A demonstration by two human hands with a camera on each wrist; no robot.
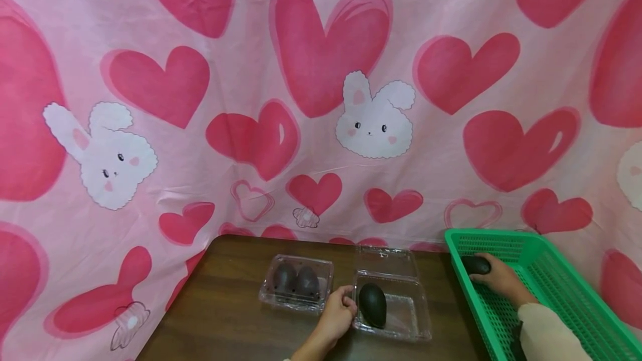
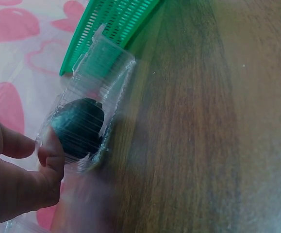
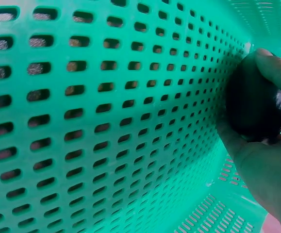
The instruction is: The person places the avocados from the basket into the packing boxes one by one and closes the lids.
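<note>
Inside the green basket, my right hand [image 1: 501, 282] grips a dark avocado [image 1: 475, 264], with the fingers wrapped round it near the far left corner. The right wrist view shows this avocado [image 3: 252, 99] close against the basket wall. My left hand [image 1: 336, 316] pinches the left edge of a clear plastic clamshell box [image 1: 408, 319] between thumb and finger. That box stands with its lid folded back. One avocado [image 1: 373, 305] lies in its left half; the left wrist view shows the same avocado [image 2: 79, 127] through the plastic wall.
A second clear clamshell box [image 1: 321, 272], with its lid down over two avocados [image 1: 296, 280], stands left of the left hand. The green basket [image 1: 489, 322] runs along the right of the wooden table [image 1: 225, 305]. Behind hangs a pink cloth [image 1: 321, 155] with hearts and rabbits.
</note>
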